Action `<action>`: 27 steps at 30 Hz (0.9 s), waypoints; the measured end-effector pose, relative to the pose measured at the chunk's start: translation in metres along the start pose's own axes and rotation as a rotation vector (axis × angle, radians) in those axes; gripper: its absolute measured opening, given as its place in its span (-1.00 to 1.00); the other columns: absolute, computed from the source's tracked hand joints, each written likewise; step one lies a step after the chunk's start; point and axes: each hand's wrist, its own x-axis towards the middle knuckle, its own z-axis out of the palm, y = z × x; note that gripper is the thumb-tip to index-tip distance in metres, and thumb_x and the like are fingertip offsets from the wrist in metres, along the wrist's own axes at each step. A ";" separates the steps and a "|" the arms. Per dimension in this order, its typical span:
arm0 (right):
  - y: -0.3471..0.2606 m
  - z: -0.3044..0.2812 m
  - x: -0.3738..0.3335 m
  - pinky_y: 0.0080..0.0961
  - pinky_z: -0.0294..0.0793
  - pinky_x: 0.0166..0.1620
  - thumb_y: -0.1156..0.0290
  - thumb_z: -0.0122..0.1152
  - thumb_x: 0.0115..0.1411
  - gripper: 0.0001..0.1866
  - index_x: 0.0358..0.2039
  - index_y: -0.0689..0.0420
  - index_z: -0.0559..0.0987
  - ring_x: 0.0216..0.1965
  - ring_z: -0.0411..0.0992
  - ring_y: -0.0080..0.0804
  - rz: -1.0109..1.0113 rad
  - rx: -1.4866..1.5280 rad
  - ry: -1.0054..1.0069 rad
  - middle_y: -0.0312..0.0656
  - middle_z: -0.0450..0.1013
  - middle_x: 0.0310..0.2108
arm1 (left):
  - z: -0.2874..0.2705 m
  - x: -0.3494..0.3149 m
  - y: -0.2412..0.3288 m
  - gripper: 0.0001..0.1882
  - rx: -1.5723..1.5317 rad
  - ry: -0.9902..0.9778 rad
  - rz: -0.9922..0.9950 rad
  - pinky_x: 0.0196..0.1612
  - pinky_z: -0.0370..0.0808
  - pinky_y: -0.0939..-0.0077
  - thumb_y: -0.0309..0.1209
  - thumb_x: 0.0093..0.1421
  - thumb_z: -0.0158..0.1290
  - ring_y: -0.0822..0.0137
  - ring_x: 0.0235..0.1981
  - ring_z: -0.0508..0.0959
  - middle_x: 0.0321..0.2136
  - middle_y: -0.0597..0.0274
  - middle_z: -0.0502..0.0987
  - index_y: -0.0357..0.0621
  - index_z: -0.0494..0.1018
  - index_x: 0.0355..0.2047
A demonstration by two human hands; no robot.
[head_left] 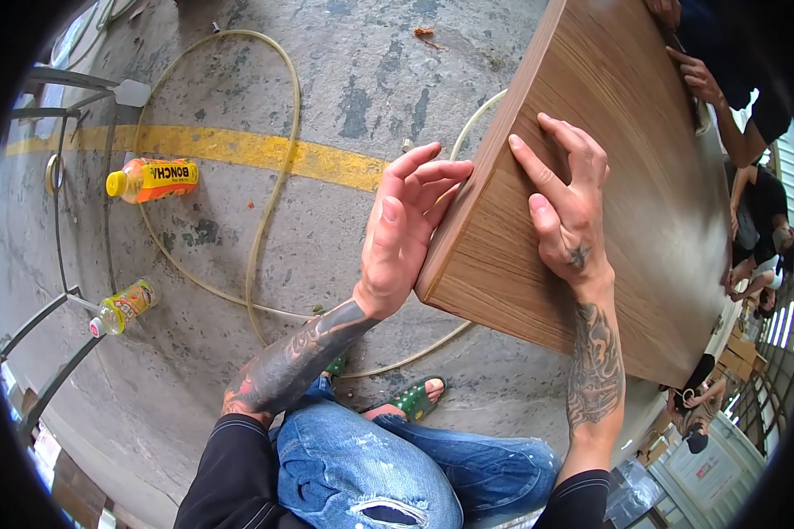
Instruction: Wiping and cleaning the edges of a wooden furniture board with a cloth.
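A large wood-grain panel [644, 185] with a thick edge fills the right of the view, one corner pointing toward me. Against its left edge rests my left hand [401, 220], palm turned to the side face and fingers slightly curled but apart. My right hand [569, 194] lies on the top surface near that same edge, with index finger and thumb extended. Neither hand grasps anything. Where exactly the left fingertips meet the edge is partly hidden. At the panel's far side, another person's hand [699, 79] is by the edge.
A clear hose [293, 97] loops over the concrete floor, across a yellow line [238, 145]. An orange drink bottle [161, 180] and a clear bottle with a green-yellow label [125, 307] are at left, by a dark metal frame [110, 194]. Several people are at the right.
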 end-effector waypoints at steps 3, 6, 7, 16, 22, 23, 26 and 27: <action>0.001 -0.001 -0.003 -0.07 0.03 0.38 0.23 -0.04 0.13 -0.43 0.14 0.05 0.62 0.32 0.15 0.00 -0.020 0.022 -0.004 0.00 0.25 0.32 | 0.001 -0.001 0.001 -0.10 0.006 -0.001 0.005 0.41 0.16 0.04 0.31 0.37 -0.26 -0.05 0.33 0.31 0.23 -0.20 0.32 -0.21 0.04 0.39; 0.002 -0.002 -0.004 -0.04 0.01 0.39 0.23 -0.04 0.14 -0.43 0.14 0.05 0.62 0.32 0.14 0.02 -0.040 0.038 -0.012 0.01 0.24 0.33 | 0.001 -0.001 -0.001 -0.11 -0.011 0.008 0.008 0.40 0.16 0.04 0.30 0.37 -0.26 -0.05 0.33 0.30 0.23 -0.21 0.31 -0.21 0.03 0.39; 0.002 -0.002 -0.005 -0.03 0.00 0.39 0.22 -0.04 0.15 -0.43 0.14 0.05 0.62 0.32 0.13 0.04 -0.046 0.039 -0.016 0.02 0.23 0.33 | 0.001 -0.001 -0.001 -0.11 -0.010 0.008 0.007 0.40 0.16 0.04 0.30 0.37 -0.26 -0.05 0.33 0.30 0.23 -0.21 0.31 -0.21 0.03 0.39; -0.002 -0.003 -0.009 0.19 -0.20 0.44 0.13 -0.07 0.22 -0.44 0.16 0.00 0.62 0.35 0.10 0.08 -0.063 0.059 -0.067 0.02 0.22 0.34 | 0.001 -0.001 -0.001 -0.11 0.000 0.003 0.017 0.40 0.17 0.02 0.29 0.37 -0.26 -0.06 0.34 0.29 0.23 -0.21 0.31 -0.23 0.04 0.38; -0.003 -0.005 -0.010 0.24 -0.25 0.43 0.08 -0.07 0.24 -0.45 0.14 -0.02 0.63 0.37 0.09 0.10 -0.081 0.069 -0.092 0.02 0.21 0.35 | 0.000 -0.001 -0.002 -0.12 0.001 0.021 0.015 0.41 0.17 0.01 0.29 0.37 -0.26 -0.07 0.34 0.29 0.23 -0.20 0.31 -0.23 0.04 0.37; -0.003 -0.006 -0.010 0.24 -0.25 0.43 0.08 -0.07 0.24 -0.45 0.14 -0.02 0.63 0.37 0.09 0.10 -0.081 0.073 -0.091 0.02 0.21 0.35 | 0.000 -0.001 -0.002 -0.12 0.000 0.023 0.019 0.41 0.17 0.01 0.29 0.37 -0.26 -0.08 0.34 0.29 0.23 -0.20 0.32 -0.22 0.05 0.37; 0.000 -0.009 -0.013 0.24 -0.26 0.44 0.05 -0.06 0.23 -0.45 0.10 0.01 0.65 0.37 0.09 0.11 -0.125 0.117 -0.128 0.02 0.22 0.34 | 0.001 -0.002 -0.003 -0.12 -0.017 0.027 0.018 0.40 0.17 0.01 0.29 0.37 -0.26 -0.08 0.34 0.29 0.22 -0.19 0.32 -0.21 0.05 0.37; 0.003 -0.007 -0.016 0.24 -0.27 0.44 0.04 -0.06 0.22 -0.45 0.08 0.03 0.65 0.37 0.09 0.12 -0.106 0.199 -0.076 0.02 0.23 0.33 | 0.001 -0.002 -0.003 -0.13 -0.033 0.027 0.012 0.40 0.17 0.01 0.29 0.37 -0.26 -0.08 0.34 0.30 0.22 -0.18 0.32 -0.21 0.06 0.37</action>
